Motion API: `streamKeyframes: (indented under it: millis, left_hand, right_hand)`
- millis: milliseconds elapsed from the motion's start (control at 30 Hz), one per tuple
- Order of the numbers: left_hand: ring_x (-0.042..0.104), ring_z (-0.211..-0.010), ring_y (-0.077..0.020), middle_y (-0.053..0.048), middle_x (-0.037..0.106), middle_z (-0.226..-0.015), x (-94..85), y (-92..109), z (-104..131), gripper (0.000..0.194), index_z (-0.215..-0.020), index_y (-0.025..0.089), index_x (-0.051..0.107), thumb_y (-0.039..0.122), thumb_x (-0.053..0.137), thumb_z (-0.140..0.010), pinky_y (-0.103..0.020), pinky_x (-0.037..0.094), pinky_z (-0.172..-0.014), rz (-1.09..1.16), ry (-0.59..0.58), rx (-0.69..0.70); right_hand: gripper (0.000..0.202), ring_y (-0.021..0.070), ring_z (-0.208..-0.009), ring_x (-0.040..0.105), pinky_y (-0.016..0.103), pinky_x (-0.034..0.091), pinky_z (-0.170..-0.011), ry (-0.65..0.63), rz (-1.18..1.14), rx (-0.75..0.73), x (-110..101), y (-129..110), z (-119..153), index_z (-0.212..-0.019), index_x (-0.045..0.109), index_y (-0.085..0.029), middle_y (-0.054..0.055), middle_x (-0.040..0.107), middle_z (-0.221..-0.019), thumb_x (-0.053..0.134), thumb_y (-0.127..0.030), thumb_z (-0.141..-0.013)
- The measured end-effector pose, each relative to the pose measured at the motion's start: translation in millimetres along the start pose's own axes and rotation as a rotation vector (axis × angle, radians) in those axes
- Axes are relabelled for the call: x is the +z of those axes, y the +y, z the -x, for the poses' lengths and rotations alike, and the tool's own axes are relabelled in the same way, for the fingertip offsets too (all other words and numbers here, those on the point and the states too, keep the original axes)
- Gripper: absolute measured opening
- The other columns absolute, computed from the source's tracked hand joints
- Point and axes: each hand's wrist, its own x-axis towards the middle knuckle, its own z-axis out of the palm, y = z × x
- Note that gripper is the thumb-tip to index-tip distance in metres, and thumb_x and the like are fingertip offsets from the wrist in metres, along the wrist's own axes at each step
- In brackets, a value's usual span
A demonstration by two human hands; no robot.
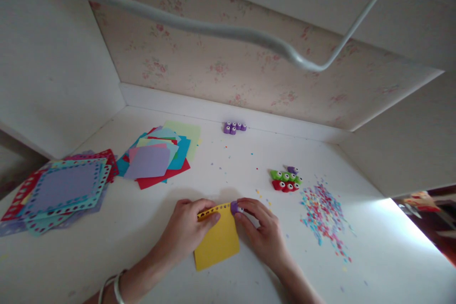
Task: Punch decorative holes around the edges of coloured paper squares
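My left hand (190, 225) grips a yellow sheet of paper (218, 243) by its upper left part, thumb on top and fingers behind. Along the sheet's top edge runs a row of small punched shapes. In my right hand (261, 228) is a purple craft punch (235, 207) with a white button, pinched between thumb and fingers. The punch sits over the paper's upper right corner, at the end of the punched row. Part of the punch is covered by my fingers.
Punched, patterned sheets (67, 183) lie stacked at left, plain coloured paper (151, 160) behind them. Several purple punches (233, 127) stand near the back wall. Green punches (287, 176) and red punches (285, 186) sit at right, beside scattered confetti (322, 213). A white bar (213, 28) crosses overhead.
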Motion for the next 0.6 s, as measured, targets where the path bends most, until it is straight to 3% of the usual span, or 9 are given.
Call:
streamKeyframes:
  millis: [233, 467, 600]
  left_hand:
    - [0.072, -0.085, -0.0189, 0.002, 0.078, -0.093, 11.1, -2, 4, 0.013, -0.100, 0.024, 0.069, 0.026, 0.063, -0.089, -0.039, 0.046, -0.092, -0.112, 0.010, 0.079]
    - [0.060, -0.110, -0.0269, -0.008, 0.066, -0.117, 8.9, 9, 19, 0.022, -0.113, 0.023, 0.064, 0.026, 0.060, -0.092, -0.048, 0.043, -0.096, -0.355, 0.160, 0.274]
    - [0.059, -0.110, -0.0248, -0.005, 0.067, -0.117, 7.7, 17, 33, 0.016, -0.103, 0.023, 0.068, 0.027, 0.054, -0.095, -0.046, 0.042, -0.102, -0.418, 0.081, 0.380]
  right_hand:
    - [0.020, 0.0196, -0.100, 0.069, 0.035, 0.061, -0.086, -0.084, 0.113, -0.079, 2, -1, 0, -0.111, 0.068, -0.023, 0.008, 0.071, -0.110, 0.058, -0.020, -0.094]
    - [0.030, 0.0231, -0.108, 0.067, 0.038, 0.061, -0.090, -0.036, 0.183, -0.213, 0, -4, 2, -0.118, 0.068, -0.023, 0.011, 0.070, -0.119, 0.062, -0.014, -0.091]
    - [0.033, 0.0222, -0.103, 0.070, 0.038, 0.062, -0.087, -0.061, 0.159, -0.284, -1, -5, 2, -0.116, 0.070, -0.025, 0.008, 0.074, -0.109, 0.060, -0.008, -0.090]
